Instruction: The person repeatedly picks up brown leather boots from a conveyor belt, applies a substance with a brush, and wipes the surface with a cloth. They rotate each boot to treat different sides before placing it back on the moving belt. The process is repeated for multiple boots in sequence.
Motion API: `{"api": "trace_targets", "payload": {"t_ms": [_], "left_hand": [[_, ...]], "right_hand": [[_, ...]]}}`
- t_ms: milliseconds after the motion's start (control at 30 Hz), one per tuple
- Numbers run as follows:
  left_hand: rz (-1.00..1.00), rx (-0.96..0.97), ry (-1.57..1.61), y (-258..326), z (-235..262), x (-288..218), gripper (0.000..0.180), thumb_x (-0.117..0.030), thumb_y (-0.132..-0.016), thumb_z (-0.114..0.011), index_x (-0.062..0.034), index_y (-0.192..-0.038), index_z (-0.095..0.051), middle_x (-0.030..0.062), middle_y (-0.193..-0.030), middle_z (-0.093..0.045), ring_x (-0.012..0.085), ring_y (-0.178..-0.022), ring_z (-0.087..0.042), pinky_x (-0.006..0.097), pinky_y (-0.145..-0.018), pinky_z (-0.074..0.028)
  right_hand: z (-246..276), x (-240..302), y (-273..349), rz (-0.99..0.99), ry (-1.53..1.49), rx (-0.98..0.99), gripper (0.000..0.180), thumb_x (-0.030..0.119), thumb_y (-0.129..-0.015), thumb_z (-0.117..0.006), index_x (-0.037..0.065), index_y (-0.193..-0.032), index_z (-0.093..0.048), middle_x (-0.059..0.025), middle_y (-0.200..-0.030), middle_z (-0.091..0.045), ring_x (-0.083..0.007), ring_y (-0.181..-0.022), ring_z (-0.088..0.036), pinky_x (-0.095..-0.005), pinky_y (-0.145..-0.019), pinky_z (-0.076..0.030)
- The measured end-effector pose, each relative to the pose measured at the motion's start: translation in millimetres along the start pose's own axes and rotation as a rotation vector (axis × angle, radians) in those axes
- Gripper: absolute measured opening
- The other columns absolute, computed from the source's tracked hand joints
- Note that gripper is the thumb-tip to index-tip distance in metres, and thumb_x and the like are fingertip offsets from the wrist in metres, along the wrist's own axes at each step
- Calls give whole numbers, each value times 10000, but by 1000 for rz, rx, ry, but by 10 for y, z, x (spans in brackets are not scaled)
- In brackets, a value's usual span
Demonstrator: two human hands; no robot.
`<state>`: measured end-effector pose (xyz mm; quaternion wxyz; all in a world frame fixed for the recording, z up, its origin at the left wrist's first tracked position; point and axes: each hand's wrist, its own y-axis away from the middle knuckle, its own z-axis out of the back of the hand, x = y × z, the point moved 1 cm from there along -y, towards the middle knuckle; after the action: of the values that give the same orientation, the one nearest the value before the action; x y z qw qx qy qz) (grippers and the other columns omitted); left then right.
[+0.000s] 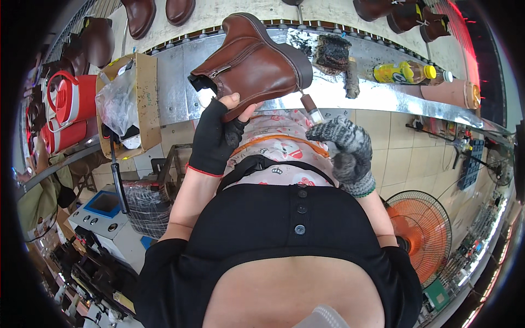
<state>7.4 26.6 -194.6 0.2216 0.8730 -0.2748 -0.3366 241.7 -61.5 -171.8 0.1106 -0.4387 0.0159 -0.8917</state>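
My left hand (216,131), in a black fingerless glove, grips a brown leather ankle boot (260,71) by its upper, thumb on top. The boot lies tilted on its side above the bench's near edge, zip facing me, dark sole turned to the right. In a grey knitted glove, my right hand (350,156) is closed on a small tool (310,105) with a brown section and a whitish section. Its thin tip meets or nearly meets the edge of the sole; I cannot tell which. The rest of the tool is hidden by my fingers.
On the metal bench (178,82) lie a blackened sponge-like block (332,53), a stained stick-like piece (352,79) and a yellow-labelled bottle (402,72). A cardboard box (146,104) stands left, beside a red cooler jug (82,98). More boots (139,16) stand beyond. An orange fan (421,235) is at right.
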Motion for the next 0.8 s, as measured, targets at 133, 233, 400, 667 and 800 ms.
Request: {"api": "trace_targets", "payload": {"t_ms": [133,233,400,667,800], "left_hand": [[47,88,102,-55,212,-23,447,-99,-824,-559,45,-1225,-424,200,-1154,-542,312,-1035,-590,302,-765,-583],[-8,65,121,-131,368,-66,482,-138,-826,-556,14,-1260,-410,194,-1170,-537,289,-1045,-587,312,-721,-593],[-21,97,-247,-283,498,-157,559,-180,-816,-583,-10,-1307,-378,167,-1225,-524,280,-1064,-578,373,-899,-502],[-212,136,-488,-1203,40,-838,500,-272,-774,-677,-16,-1164,-496,99,-884,-651,169,-600,-651,259,-443,-543],[-287,225,-610,-1945,-288,-1304,470,-209,-760,-686,-66,-1168,-502,78,-949,-636,192,-776,-658,311,-628,-581]], "right_hand": [[50,-152,101,-282,-706,-223,571,502,-791,-492,-18,-984,-626,-123,-941,-653,-199,-779,-633,-282,-677,-506],[81,-344,114,-552,-1248,-542,690,566,-862,-485,-52,-1167,-513,-132,-891,-639,-151,-668,-627,-192,-466,-487],[-227,-864,44,-615,-662,-515,525,123,-862,-564,89,-1347,-366,-10,-743,-533,-52,-514,-464,-215,-424,-410],[-582,-1285,-285,-690,188,-271,455,358,-734,-683,64,-1061,-566,-161,-901,-629,-335,-830,-611,-419,-730,-481],[-675,-1453,-287,-526,265,-320,506,411,-724,-666,75,-1088,-562,-166,-924,-614,-351,-853,-598,-440,-730,-475]]}}
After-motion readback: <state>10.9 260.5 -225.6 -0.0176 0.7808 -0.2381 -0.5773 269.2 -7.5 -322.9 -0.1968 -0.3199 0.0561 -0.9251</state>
